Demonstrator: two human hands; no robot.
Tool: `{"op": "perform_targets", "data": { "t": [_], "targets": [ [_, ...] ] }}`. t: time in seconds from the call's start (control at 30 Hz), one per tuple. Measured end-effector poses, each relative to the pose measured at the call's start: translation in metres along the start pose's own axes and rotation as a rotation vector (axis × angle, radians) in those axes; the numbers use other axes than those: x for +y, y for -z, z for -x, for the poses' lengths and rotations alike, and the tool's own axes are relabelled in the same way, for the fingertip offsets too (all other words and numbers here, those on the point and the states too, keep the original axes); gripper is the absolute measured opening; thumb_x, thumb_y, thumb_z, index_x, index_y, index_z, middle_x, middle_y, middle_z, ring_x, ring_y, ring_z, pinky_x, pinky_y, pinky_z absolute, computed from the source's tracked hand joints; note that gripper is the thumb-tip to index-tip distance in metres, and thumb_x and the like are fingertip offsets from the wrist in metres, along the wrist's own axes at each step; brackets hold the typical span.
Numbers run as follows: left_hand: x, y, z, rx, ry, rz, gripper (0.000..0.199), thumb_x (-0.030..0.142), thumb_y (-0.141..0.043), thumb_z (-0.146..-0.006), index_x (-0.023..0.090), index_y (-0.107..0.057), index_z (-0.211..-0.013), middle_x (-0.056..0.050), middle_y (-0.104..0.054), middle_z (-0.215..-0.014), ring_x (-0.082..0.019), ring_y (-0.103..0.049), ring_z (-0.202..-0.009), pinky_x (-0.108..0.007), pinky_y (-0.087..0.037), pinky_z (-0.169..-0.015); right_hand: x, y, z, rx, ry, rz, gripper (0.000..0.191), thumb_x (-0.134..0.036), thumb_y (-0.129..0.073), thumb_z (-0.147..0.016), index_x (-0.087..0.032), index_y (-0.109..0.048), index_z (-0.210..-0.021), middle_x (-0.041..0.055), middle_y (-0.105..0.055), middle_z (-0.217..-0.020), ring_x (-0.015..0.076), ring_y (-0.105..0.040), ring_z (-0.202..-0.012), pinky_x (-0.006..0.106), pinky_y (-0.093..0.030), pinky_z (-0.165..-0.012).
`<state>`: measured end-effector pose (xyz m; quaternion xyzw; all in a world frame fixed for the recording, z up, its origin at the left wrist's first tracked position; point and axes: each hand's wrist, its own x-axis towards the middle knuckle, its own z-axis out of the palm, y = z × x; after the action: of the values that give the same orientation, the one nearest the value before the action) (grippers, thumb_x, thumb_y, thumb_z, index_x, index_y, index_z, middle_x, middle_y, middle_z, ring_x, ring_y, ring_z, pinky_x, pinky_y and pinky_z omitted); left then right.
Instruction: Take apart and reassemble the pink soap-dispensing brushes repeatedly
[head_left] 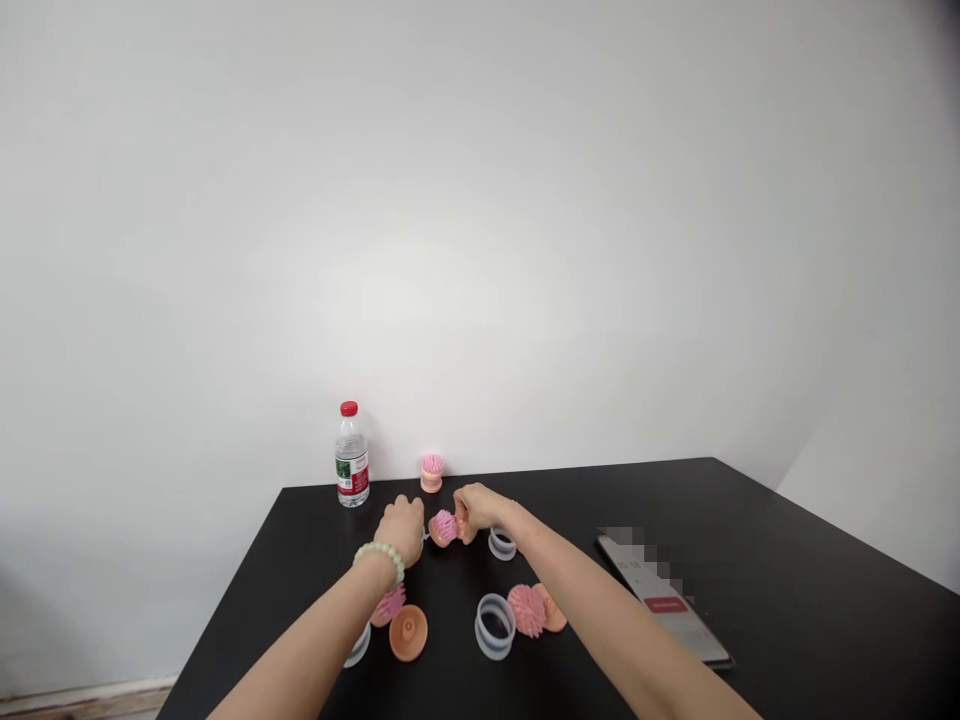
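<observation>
Plain white wall [480, 220] filling the whole upper view, smooth and bare-painted, curving visually toward the edges under the wide lens. Soft, even light, brightest at mid-wall, greying toward the corners and darkest at top right. Below, a black desk [787, 560] with a matte top, far edge close against the wall, one corner jutting out at right. At lower left, a strip of pale skirting board [82, 697] along the wall's foot.

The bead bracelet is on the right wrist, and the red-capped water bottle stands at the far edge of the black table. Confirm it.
Wrong on one point: the bead bracelet is on the left wrist, not the right, as the head view shows. The red-capped water bottle does stand at the far edge of the black table.
</observation>
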<state>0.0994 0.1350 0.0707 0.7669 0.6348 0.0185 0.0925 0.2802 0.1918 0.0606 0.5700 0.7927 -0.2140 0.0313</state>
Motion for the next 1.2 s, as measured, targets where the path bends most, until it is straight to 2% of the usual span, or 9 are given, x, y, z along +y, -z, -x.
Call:
{"op": "perform_targets", "data": {
  "t": [0.2, 0.4, 0.53, 0.67, 0.8, 0.93, 1.07, 1.2],
  "targets": [
    [-0.001, -0.007, -0.003, -0.02, -0.006, 0.028, 0.037, 0.034, -0.066, -0.092, 0.019, -0.06, -0.126, -0.01, -0.063, -0.131, -0.026, -0.065, -0.111, -0.048, -0.056, -0.091, -0.011, -0.009, 0.005, -0.036, 0.011, 0.072, 0.024, -0.033, -0.064, -0.097, -0.016, -0.065, -0.115, 0.0058, -0.068, -0.115, 0.023, -0.069, -0.099, 0.04, -0.059, -0.085],
    [0.001, -0.011, -0.002, -0.011, -0.013, 0.064, 0.037, 0.034, -0.065, -0.092, 0.019, -0.06, -0.126, -0.01, -0.063, -0.13, -0.026, -0.065, -0.11, -0.048, -0.056, -0.091, -0.021, -0.021, 0.007, 0.027, 0.023, 0.091, 0.025, -0.035, -0.064, -0.097, -0.016, -0.067, -0.113, 0.0044, -0.068, -0.115, 0.0255, -0.068, -0.101, 0.04, -0.058, -0.085],
    [-0.001, -0.008, -0.002, -0.014, -0.009, 0.092, 0.037, 0.034, -0.065, -0.093, 0.019, -0.06, -0.125, -0.009, -0.063, -0.13, -0.026, -0.065, -0.11, -0.048, -0.056, -0.091, -0.018, -0.019, 0.006, 0.05, 0.043, 0.075, 0.025, -0.033, -0.064, -0.098, -0.015, -0.065, -0.114, 0.0059, -0.068, -0.114, 0.0227, -0.069, -0.097, 0.041, -0.059, -0.084],
    [-0.011, -0.001, 0.005, 0.0, -0.02, 0.152, 0.037, 0.035, -0.065, -0.093, 0.019, -0.06, -0.125, -0.01, -0.063, -0.13, -0.026, -0.064, -0.111, -0.049, -0.055, -0.092, -0.01, -0.011, 0.01, 0.114, 0.054, 0.032, 0.024, -0.033, -0.063, -0.098, -0.015, -0.065, -0.114, 0.0063, -0.068, -0.114, 0.0216, -0.069, -0.096, 0.04, -0.059, -0.084],
    [-0.032, 0.011, 0.02, 0.05, -0.055, 0.283, 0.042, 0.034, -0.07, -0.088, 0.017, -0.059, -0.124, -0.01, -0.063, -0.127, -0.027, -0.064, -0.11, -0.049, -0.052, -0.095, -0.007, 0.0, 0.013, 0.279, 0.027, -0.006, 0.028, -0.033, -0.063, -0.098, -0.016, -0.063, -0.12, 0.0081, -0.066, -0.12, 0.0232, -0.067, -0.103, 0.044, -0.057, -0.088],
    [-0.051, 0.022, 0.043, 0.131, -0.094, 0.472, 0.053, 0.03, -0.073, -0.077, 0.013, -0.057, -0.126, -0.015, -0.06, -0.126, -0.03, -0.059, -0.119, -0.041, -0.049, -0.099, -0.019, 0.01, 0.001, 0.435, -0.029, -0.044, 0.034, -0.035, -0.063, -0.098, -0.017, -0.059, -0.126, 0.0095, -0.063, -0.127, 0.0253, -0.065, -0.109, 0.047, -0.056, -0.091],
    [-0.06, 0.025, 0.071, 0.184, -0.119, 0.623, 0.05, 0.031, -0.063, -0.079, 0.019, -0.055, -0.127, -0.013, -0.055, -0.132, -0.028, -0.058, -0.121, -0.038, -0.052, -0.095, -0.044, 0.011, -0.028, 0.487, -0.122, -0.071, 0.034, -0.034, -0.063, -0.098, -0.017, -0.059, -0.127, 0.0095, -0.063, -0.127, 0.0251, -0.066, -0.107, 0.046, -0.056, -0.091],
    [-0.066, 0.018, 0.095, 0.228, -0.139, 0.777, 0.049, 0.029, -0.062, -0.076, 0.023, -0.057, -0.125, -0.011, -0.055, -0.132, -0.03, -0.055, -0.124, -0.043, -0.051, -0.099, -0.064, 0.004, -0.056, 0.518, -0.219, -0.107, 0.033, -0.032, -0.063, -0.098, -0.017, -0.06, -0.126, 0.0095, -0.063, -0.127, 0.0249, -0.066, -0.107, 0.046, -0.057, -0.09]
  ]
}}
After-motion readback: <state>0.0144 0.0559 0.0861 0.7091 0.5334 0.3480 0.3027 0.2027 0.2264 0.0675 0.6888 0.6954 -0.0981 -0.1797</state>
